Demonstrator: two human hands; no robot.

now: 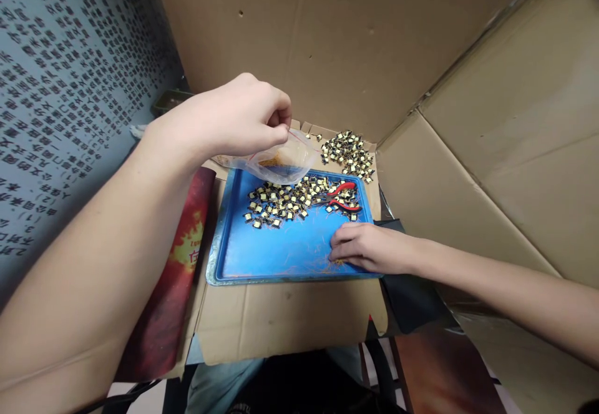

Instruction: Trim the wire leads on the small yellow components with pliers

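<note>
My left hand (262, 117) is raised over the back of the blue tray (281, 251), its fingers pinching the top edge of a clear zip bag (304, 152). Orange-brown wire bits show inside the bag, whose mouth gapes. Low in the tray's right front corner, my right hand (358, 245) has its fingers curled together on a small clump of thin wire clippings (337, 263). Small black-and-yellow wound coils (281, 200) lie heaped along the tray's back half. Pliers with red handles (344, 195) rest on the coils at the right.
A second pile of coils (349, 152) sits on cardboard behind the tray. Cardboard walls (299, 39) stand at the back and right. To the left lie a red printed sheet (163, 314) and a wall with printed characters (70, 89). A dark cloth (412, 295) hangs at the right.
</note>
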